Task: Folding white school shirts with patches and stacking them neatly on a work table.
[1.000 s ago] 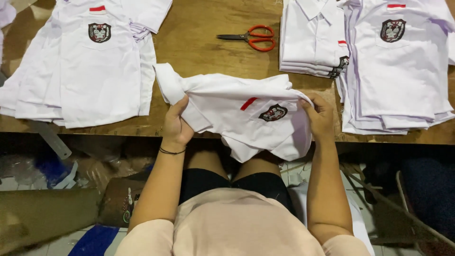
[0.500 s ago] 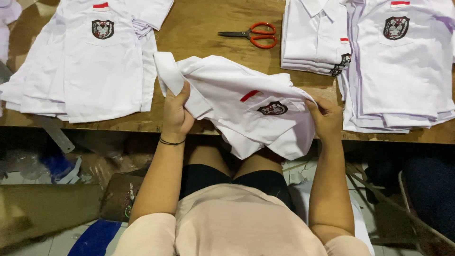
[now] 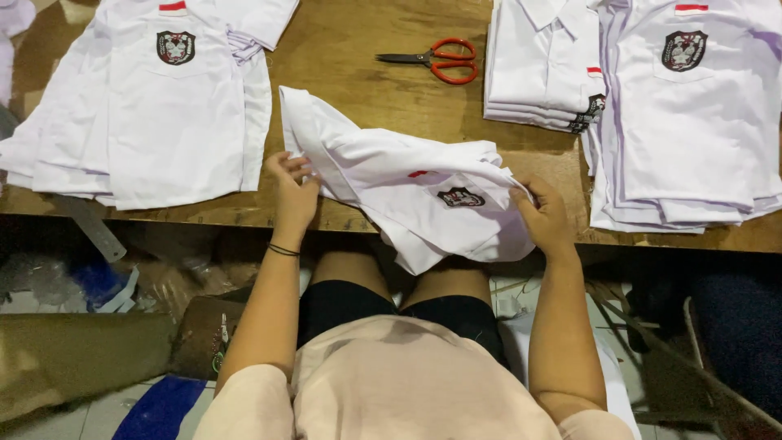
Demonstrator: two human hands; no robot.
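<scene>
Pinching a white shirt [image 3: 423, 191] (crumpled, badge up), left hand [image 3: 292, 191] and right hand [image 3: 544, 216] fingers clamp its edges

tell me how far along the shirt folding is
Done: a folded stack sits on the wooden table beside the scissors. In hand: left hand and right hand grip a crumpled white shirt. Left: flat shirt piles at left and right.

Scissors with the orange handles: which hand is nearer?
Right, narrowly. The right hand grips the white shirt below and slightly right of the scissors; the left hand is farther, below-left.
</scene>
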